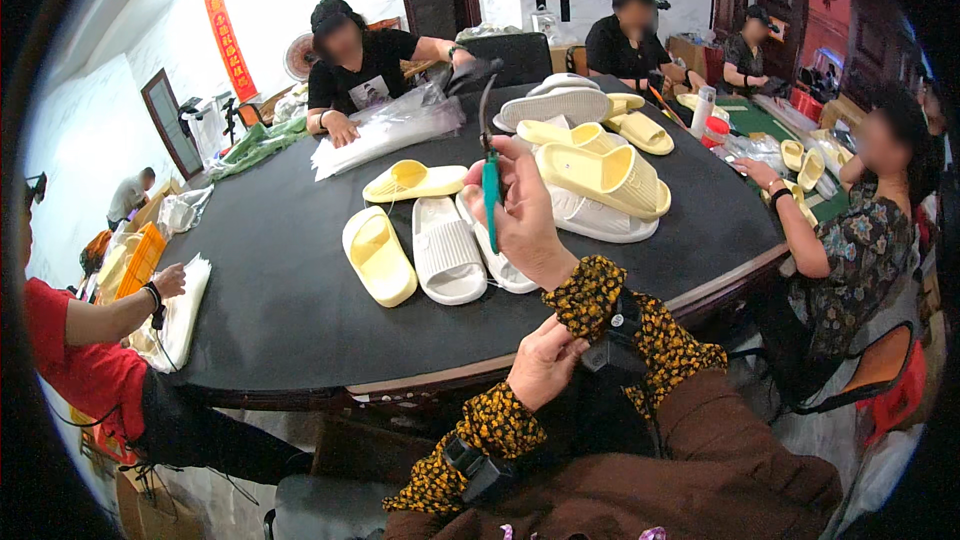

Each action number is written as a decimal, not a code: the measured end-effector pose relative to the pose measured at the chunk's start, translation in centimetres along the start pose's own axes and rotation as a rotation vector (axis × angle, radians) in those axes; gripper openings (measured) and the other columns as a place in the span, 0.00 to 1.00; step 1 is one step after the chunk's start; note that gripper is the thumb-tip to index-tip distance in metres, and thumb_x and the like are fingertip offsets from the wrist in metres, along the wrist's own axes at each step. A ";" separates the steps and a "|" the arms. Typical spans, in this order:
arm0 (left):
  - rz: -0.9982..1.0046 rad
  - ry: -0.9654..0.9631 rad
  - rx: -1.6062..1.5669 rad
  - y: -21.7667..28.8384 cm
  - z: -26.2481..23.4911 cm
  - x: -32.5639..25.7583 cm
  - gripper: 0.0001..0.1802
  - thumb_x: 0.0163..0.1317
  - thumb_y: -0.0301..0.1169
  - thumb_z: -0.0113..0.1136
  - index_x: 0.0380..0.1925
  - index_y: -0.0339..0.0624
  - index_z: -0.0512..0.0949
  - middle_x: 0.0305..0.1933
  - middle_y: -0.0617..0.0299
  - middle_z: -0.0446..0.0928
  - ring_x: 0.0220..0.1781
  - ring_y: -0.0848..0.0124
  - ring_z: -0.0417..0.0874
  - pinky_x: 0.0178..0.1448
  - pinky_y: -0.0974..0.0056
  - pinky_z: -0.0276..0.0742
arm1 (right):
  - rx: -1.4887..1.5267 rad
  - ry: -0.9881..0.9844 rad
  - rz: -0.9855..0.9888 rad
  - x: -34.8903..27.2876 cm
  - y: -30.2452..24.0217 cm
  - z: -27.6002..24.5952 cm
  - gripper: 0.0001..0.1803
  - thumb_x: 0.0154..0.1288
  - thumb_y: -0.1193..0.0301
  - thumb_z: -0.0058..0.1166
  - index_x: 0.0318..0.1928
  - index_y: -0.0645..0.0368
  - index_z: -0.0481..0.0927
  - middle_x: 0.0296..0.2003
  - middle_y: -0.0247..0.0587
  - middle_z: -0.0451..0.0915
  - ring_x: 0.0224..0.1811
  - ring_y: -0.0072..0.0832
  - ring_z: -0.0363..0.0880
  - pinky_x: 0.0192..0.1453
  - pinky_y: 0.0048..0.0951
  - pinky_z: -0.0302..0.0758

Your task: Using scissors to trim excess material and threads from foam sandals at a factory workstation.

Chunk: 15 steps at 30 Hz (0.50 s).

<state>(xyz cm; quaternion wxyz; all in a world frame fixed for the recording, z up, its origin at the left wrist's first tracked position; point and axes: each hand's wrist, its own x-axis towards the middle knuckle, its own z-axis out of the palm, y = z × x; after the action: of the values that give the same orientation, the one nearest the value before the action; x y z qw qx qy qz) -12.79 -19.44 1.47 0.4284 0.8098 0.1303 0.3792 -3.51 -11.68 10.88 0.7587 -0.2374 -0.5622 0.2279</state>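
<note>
Teal tool (491, 195) in right hand (525, 215), above slippers (447, 248).

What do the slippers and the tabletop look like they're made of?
The yellow slippers and white slippers look like moulded foam or soft rubber: matte, thick, one-piece, with ribbed soles. The table top seems covered in dark matte felt or cloth, though that is uncertain. The right hand holds a teal-handled tool, probably plastic.
</note>
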 end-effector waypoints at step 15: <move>0.104 -0.083 0.240 -1.7 0.1 2.4 0.20 0.47 0.18 0.53 0.44 0.39 0.72 0.42 0.50 0.72 0.44 0.48 0.75 0.44 0.54 0.73 | -0.259 -0.156 0.049 0.4 -1.3 -3.3 0.28 0.57 0.78 0.54 0.57 0.62 0.58 0.36 0.36 0.71 0.37 0.17 0.71 0.41 0.17 0.71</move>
<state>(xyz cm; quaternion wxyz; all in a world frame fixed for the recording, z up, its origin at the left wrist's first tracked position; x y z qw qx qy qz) -10.88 -17.16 1.28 0.3131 0.8759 0.1145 0.3487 -0.12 -12.84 11.14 0.6701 -0.3286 -0.6380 0.1898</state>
